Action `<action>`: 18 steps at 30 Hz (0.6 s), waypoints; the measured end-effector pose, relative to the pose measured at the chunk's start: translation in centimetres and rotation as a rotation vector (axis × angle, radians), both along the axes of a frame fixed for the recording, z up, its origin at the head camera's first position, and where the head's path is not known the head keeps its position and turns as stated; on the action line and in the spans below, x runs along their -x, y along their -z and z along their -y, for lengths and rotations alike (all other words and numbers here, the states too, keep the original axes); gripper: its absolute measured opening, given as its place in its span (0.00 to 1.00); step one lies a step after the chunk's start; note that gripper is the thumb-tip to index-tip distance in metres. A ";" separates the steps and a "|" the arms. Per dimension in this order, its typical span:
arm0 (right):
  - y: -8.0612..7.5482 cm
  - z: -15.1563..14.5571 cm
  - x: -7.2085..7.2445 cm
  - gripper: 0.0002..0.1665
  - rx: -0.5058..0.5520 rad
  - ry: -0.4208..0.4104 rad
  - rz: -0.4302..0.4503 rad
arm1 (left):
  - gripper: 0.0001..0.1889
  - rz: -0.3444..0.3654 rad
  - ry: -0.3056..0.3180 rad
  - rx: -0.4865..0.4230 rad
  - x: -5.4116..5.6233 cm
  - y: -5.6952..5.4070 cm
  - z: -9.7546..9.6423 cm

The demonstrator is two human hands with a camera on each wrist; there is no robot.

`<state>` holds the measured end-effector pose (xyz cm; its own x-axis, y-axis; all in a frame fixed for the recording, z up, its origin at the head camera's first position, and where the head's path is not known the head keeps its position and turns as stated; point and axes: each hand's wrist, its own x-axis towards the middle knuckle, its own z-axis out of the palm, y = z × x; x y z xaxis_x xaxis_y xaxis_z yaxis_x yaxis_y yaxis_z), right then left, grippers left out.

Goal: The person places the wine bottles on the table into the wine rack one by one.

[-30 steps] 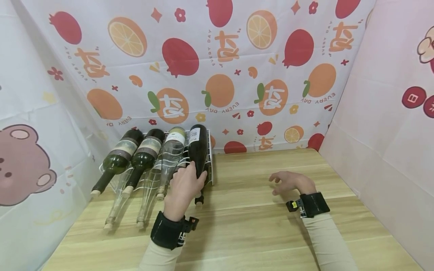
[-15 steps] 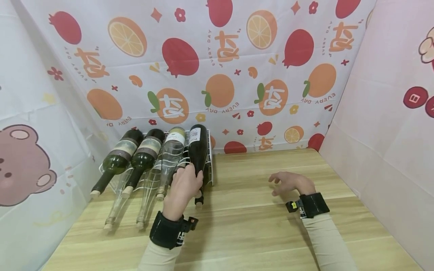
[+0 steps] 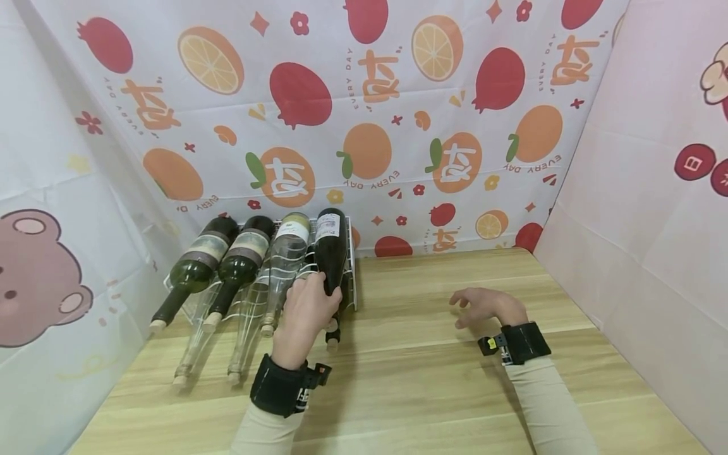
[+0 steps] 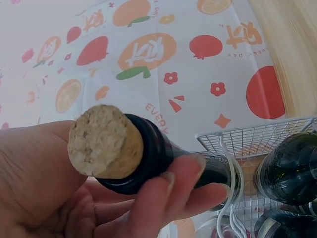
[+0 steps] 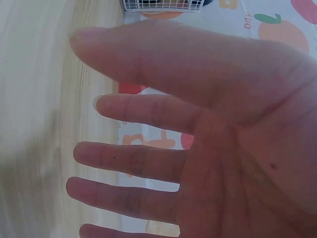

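My left hand (image 3: 307,309) grips the neck of a dark wine bottle (image 3: 331,249) with a white label. This bottle lies neck-forward in the rightmost upper place of a white wire rack (image 3: 354,265). In the left wrist view its cork (image 4: 104,144) sticks out between the thumb and the curled fingers. A clear bottle (image 3: 289,253) lies just left of it, and a corked dark neck (image 3: 333,338) shows below the hand. My right hand (image 3: 483,306) hovers over the table at the right, fingers loosely bent, holding nothing.
Two green wine bottles (image 3: 192,275) occupy the rack's left side. Below them, clear bottle necks (image 3: 241,354) reach out over the wooden table (image 3: 421,379). A fruit-print cloth (image 3: 392,126) hangs behind the rack, with more cloth at both sides.
The label on the gripped bottle shows different parts from frame to frame, so the bottle has turned about its length. My left hand has shifted slightly; the right stays about where it was.
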<state>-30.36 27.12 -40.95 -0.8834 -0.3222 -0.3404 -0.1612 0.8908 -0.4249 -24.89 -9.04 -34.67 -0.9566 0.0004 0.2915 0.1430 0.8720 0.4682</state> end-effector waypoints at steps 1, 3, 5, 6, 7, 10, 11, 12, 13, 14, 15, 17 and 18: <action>0.0 0.0 0.0 0.35 0.000 0.006 0.005 | 0.19 0.005 -0.003 -0.003 0.0 0.1 -0.1; 0.0 -0.1 -0.1 0.36 0.000 0.019 0.014 | 0.22 0.021 -0.011 -0.002 0.0 0.1 -0.2; 0.0 -0.1 -0.2 0.36 0.005 0.034 0.026 | 0.25 0.039 -0.023 0.006 0.0 0.1 -0.2; 0.0 -0.1 -0.2 0.37 0.009 0.042 0.033 | 0.26 0.046 -0.026 0.013 0.0 0.1 -0.2; 0.0 0.0 -0.2 0.37 0.011 0.045 0.037 | 0.26 0.054 -0.030 0.021 0.0 0.0 -0.2; -0.1 0.1 -0.1 0.37 0.013 0.036 0.036 | 0.28 0.080 -0.028 0.045 0.0 -0.1 -0.2; -0.1 0.1 -0.1 0.37 0.011 0.036 0.035 | 0.28 0.092 -0.018 0.052 0.0 -0.2 -0.2; -0.1 0.0 -0.2 0.37 0.011 0.039 0.036 | 0.29 0.104 -0.006 0.057 0.0 -0.2 -0.2; -0.1 0.1 -0.1 0.37 0.010 0.040 0.033 | 0.30 0.117 0.006 0.062 0.0 -0.2 -0.2; -0.1 0.2 -0.1 0.37 0.012 0.050 0.035 | 0.30 0.132 0.020 0.065 0.0 -0.3 -0.2; -0.1 0.2 -0.1 0.37 0.013 0.054 0.037 | 0.31 0.153 0.036 0.063 0.0 -0.3 -0.2; 0.0 0.3 -0.2 0.37 0.019 0.071 0.048 | 0.32 0.197 0.065 0.061 0.1 -0.4 -0.1; 0.0 0.3 -0.2 0.37 0.024 0.073 0.050 | 0.32 0.208 0.074 0.060 0.1 -0.4 -0.1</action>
<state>-30.18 26.81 -40.96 -0.8867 -0.2665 -0.3779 -0.0745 0.8889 -0.4520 -24.97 -8.93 -34.29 -0.9928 0.0845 0.0852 0.1136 0.8899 0.4419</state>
